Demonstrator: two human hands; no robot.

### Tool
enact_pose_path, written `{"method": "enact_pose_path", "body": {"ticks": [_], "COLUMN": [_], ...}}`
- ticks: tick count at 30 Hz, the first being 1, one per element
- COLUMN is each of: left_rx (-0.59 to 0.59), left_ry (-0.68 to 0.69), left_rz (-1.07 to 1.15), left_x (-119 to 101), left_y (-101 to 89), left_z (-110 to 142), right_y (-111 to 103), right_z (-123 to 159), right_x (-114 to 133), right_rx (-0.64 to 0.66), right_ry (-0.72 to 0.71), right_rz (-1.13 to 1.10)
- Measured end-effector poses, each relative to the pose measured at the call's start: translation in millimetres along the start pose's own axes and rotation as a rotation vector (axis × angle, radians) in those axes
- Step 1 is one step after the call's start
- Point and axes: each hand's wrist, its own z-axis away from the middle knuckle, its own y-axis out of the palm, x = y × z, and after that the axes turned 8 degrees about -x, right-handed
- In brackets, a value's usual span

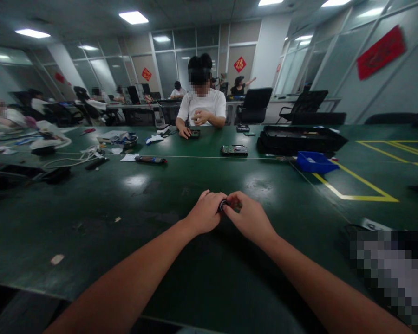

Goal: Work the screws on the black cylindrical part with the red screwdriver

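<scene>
My left hand (204, 213) and my right hand (249, 218) meet just above the green table (132, 222), a little in front of me. Both are closed, fingertips pressed together on a small dark object (226, 204) held between them. It is too small and too covered by fingers to name. Both forearms reach in from the bottom edge of the view.
Across the table a person in a white shirt handles a small device (195, 133). A hard drive (234, 150), a blue tray (314, 162), a long black case (301, 138) and a screwdriver (151, 159) lie beyond my hands. Yellow tape lines (355, 197) mark the right side. Cables (73, 157) lie far left.
</scene>
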Motion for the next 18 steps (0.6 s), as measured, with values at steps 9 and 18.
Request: {"method": "enact_pose_path", "body": {"ticks": [9,18], "left_rx": [0.003,0.000], "left_ry": [0.017,-0.007], "left_rz": [-0.013,0.010], "left_x": [-2.2,0.1], "left_y": [-1.5,0.6], "left_z": [0.2,0.1], "right_y": [-2.0,0.1], "right_z": [-4.7,-2.8], "right_x": [-4.5,-9.1], "right_rx": [0.091,0.053], "right_ry": [0.157,0.098], "right_rz": [-0.191,-0.115]}}
